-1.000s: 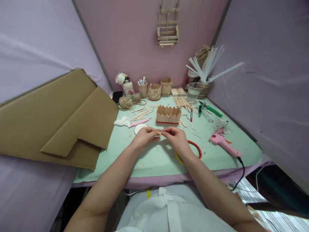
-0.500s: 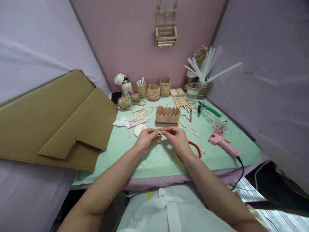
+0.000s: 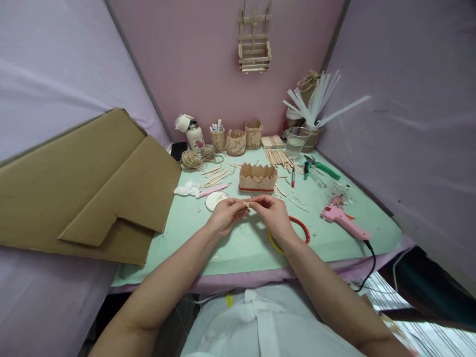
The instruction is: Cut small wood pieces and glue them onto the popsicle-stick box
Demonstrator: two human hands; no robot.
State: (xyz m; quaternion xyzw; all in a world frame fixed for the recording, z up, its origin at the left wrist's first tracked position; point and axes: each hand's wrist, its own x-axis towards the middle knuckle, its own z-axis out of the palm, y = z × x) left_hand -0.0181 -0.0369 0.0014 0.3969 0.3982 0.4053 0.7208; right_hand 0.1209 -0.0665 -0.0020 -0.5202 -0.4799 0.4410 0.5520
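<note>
My left hand [image 3: 228,215] and my right hand [image 3: 271,213] meet over the front middle of the table, fingertips pinched together. Between them is a small pale wooden piece [image 3: 248,205], mostly covered by the fingers. Just beyond my hands stands a wooden box with a zigzag top edge [image 3: 258,179] and a red band near its base. A round white dish [image 3: 215,199] with pale scraps lies by my left hand. Under my right wrist is a red and yellow ring [image 3: 305,229], partly hidden by the arm.
A pink glue gun [image 3: 345,221] lies at right, its cord running off the edge. Green-handled pliers [image 3: 325,169], wooden sticks [image 3: 280,159] and a cup of water [image 3: 296,143] are behind. Folded cardboard [image 3: 89,188] leans at left. Twine [image 3: 191,160] and a pink pen-like tool [image 3: 213,190] lie back left.
Both hands stay pinched on the small piece, with only a slight shift of the fingers. The whole view has moved a little; the things on the table have not.
</note>
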